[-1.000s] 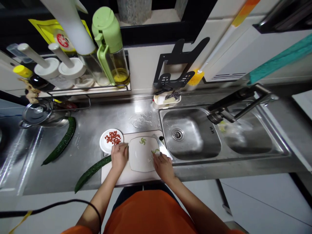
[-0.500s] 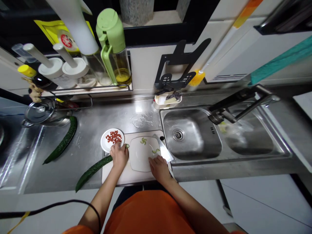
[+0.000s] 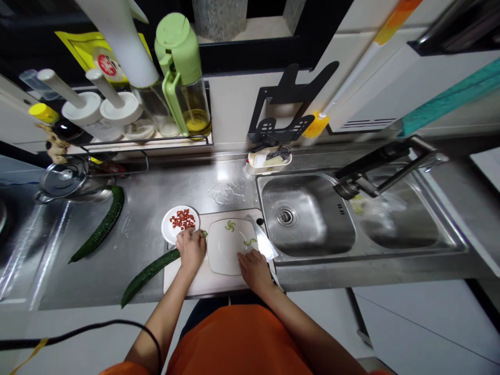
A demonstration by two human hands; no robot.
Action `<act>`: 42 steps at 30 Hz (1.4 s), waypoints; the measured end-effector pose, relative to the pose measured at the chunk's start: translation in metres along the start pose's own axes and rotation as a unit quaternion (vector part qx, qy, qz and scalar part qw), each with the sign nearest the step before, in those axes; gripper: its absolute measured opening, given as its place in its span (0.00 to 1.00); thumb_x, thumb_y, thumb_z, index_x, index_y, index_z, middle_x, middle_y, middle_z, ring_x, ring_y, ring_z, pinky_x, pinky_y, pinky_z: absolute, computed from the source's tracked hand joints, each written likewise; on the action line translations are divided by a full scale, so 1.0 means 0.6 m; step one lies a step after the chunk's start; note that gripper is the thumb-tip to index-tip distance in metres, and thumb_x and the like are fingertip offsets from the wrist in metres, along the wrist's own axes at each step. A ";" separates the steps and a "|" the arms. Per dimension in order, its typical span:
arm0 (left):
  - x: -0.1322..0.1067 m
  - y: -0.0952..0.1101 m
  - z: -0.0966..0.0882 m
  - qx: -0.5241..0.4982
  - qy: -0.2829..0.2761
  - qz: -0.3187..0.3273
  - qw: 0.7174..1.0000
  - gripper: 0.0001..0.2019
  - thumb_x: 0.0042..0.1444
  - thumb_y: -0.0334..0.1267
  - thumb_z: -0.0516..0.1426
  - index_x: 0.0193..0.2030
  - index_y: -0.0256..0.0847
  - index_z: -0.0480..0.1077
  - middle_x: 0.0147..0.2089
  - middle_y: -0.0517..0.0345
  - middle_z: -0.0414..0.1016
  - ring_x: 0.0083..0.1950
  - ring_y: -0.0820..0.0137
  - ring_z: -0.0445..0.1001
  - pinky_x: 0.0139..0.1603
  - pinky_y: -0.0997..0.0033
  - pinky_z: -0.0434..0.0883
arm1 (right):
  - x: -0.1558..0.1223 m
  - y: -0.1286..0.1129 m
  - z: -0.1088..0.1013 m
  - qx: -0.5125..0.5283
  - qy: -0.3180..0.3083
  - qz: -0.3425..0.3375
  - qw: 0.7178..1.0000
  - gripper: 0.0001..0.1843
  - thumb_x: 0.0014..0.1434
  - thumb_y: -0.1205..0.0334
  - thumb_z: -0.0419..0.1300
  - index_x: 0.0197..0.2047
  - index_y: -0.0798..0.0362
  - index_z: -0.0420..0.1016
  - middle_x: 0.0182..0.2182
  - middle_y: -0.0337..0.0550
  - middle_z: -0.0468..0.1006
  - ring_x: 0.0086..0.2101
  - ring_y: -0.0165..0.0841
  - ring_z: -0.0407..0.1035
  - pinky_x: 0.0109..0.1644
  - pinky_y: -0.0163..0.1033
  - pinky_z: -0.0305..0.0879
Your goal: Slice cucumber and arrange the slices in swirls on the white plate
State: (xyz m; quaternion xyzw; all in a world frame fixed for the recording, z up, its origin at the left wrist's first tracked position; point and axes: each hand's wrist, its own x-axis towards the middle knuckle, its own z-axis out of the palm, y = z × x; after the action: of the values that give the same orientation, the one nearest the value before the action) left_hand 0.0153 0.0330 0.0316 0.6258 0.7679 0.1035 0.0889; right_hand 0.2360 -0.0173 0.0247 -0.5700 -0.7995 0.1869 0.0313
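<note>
My left hand [image 3: 190, 251] is curled at the left edge of a white square plate [image 3: 225, 251], over the cut end of a long cucumber [image 3: 146, 275]. My right hand [image 3: 255, 270] rests closed at the plate's lower right corner, beside a cleaver [image 3: 263, 240]. What its fingers hold is hidden. Two small arrangements of cucumber slices [image 3: 229, 225] lie on the plate, which sits on a pale cutting board [image 3: 203, 284]. A small round dish of red berries [image 3: 179, 223] stands just behind my left hand.
A second cucumber [image 3: 99, 227] lies on the steel counter to the left, near a pot lid [image 3: 62, 179]. A double sink [image 3: 308, 216] with a tap [image 3: 375, 169] is to the right. A rack with an oil bottle [image 3: 183, 78] and jars stands at the back.
My right hand has drawn back from the cucumber slices on the plate to its lower right corner. My left hand shifted slightly toward the dish of berries.
</note>
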 end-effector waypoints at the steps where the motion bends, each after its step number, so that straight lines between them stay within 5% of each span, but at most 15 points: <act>1: 0.000 -0.001 -0.001 -0.007 0.000 -0.002 1.000 0.07 0.55 0.36 0.55 0.36 0.42 0.75 0.49 0.48 0.68 0.51 0.55 0.59 0.48 0.55 0.59 | 0.000 0.000 -0.001 0.007 0.002 0.001 1.000 0.12 0.61 0.66 0.55 0.46 0.51 0.76 0.31 0.44 0.76 0.40 0.37 0.64 0.42 0.40 0.52; 9: 0.000 -0.015 -0.025 -0.193 -0.058 -0.018 0.979 0.05 0.51 0.39 0.57 0.32 0.42 0.73 0.33 0.57 0.74 0.40 0.65 0.68 0.44 0.66 0.64 | 0.017 -0.005 -0.004 0.145 0.047 -0.002 0.988 0.12 0.61 0.68 0.51 0.39 0.54 0.77 0.29 0.44 0.74 0.35 0.35 0.64 0.43 0.39 0.58; 15: -0.005 0.020 -0.026 -0.407 -0.171 -0.091 0.893 0.08 0.47 0.41 0.59 0.30 0.39 0.72 0.24 0.63 0.69 0.26 0.75 0.65 0.30 0.76 0.62 | 0.046 -0.017 -0.021 0.314 0.086 0.046 0.944 0.11 0.59 0.66 0.53 0.39 0.53 0.77 0.33 0.45 0.77 0.38 0.36 0.67 0.46 0.41 0.62; 21: -0.013 0.053 -0.009 -0.533 -0.285 -0.151 0.782 0.13 0.41 0.43 0.64 0.32 0.37 0.74 0.28 0.58 0.75 0.29 0.74 0.69 0.33 0.75 0.64 | 0.070 -0.019 -0.040 0.497 0.005 0.190 0.846 0.12 0.53 0.57 0.58 0.36 0.53 0.78 0.31 0.42 0.79 0.33 0.34 0.69 0.38 0.38 0.63; 25: -0.019 0.060 0.000 -0.551 -0.315 -0.165 0.755 0.14 0.40 0.43 0.66 0.33 0.36 0.75 0.30 0.56 0.77 0.30 0.74 0.70 0.35 0.74 0.65 | 0.073 -0.017 -0.042 0.590 -0.040 0.245 0.769 0.13 0.49 0.53 0.61 0.32 0.54 0.78 0.26 0.39 0.77 0.28 0.31 0.67 0.32 0.35 0.59; 28: -0.021 0.065 0.002 -0.556 -0.325 -0.163 0.747 0.14 0.39 0.43 0.66 0.32 0.37 0.75 0.31 0.56 0.77 0.31 0.73 0.70 0.37 0.73 0.66 | 0.073 -0.018 -0.043 0.615 -0.051 0.267 0.741 0.12 0.46 0.55 0.62 0.29 0.55 0.77 0.22 0.36 0.73 0.24 0.28 0.63 0.29 0.34 0.55; 31: -0.022 0.069 0.000 -0.550 -0.336 -0.155 0.749 0.14 0.41 0.45 0.65 0.32 0.37 0.76 0.31 0.57 0.77 0.32 0.74 0.70 0.38 0.73 0.65 | 0.072 -0.017 -0.044 0.609 -0.048 0.251 0.751 0.10 0.46 0.56 0.61 0.28 0.55 0.76 0.21 0.36 0.72 0.24 0.27 0.61 0.29 0.34 0.55; 34: -0.021 0.072 -0.001 -0.533 -0.344 -0.171 0.754 0.16 0.45 0.50 0.62 0.30 0.36 0.75 0.26 0.59 0.73 0.28 0.77 0.66 0.32 0.76 0.62 | 0.069 -0.014 -0.048 0.556 -0.024 0.213 0.803 0.09 0.49 0.58 0.60 0.28 0.54 0.76 0.23 0.37 0.73 0.26 0.29 0.64 0.31 0.34 0.57; 37: -0.022 0.077 -0.002 -0.531 -0.392 -0.252 0.708 0.21 0.43 0.55 0.62 0.31 0.35 0.73 0.23 0.60 0.71 0.22 0.80 0.61 0.24 0.78 0.54 | 0.063 -0.012 -0.056 0.480 0.008 0.162 0.862 0.08 0.53 0.60 0.58 0.29 0.53 0.76 0.25 0.38 0.74 0.29 0.30 0.66 0.35 0.35 0.59; 42: -0.019 0.089 -0.005 -0.548 -0.444 -0.316 0.634 0.24 0.36 0.54 0.66 0.33 0.35 0.72 0.28 0.57 0.73 0.24 0.81 0.63 0.24 0.79 0.54 | 0.048 -0.010 -0.067 0.400 0.043 0.079 0.912 0.07 0.56 0.64 0.56 0.32 0.50 0.77 0.28 0.40 0.76 0.33 0.32 0.68 0.39 0.37 0.61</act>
State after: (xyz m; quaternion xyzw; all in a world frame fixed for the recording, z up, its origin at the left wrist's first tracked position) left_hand 0.0673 0.0321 0.0489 0.1520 0.5885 0.1805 0.7733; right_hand 0.2313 0.0184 0.0592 -0.5785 -0.6081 0.4681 0.2766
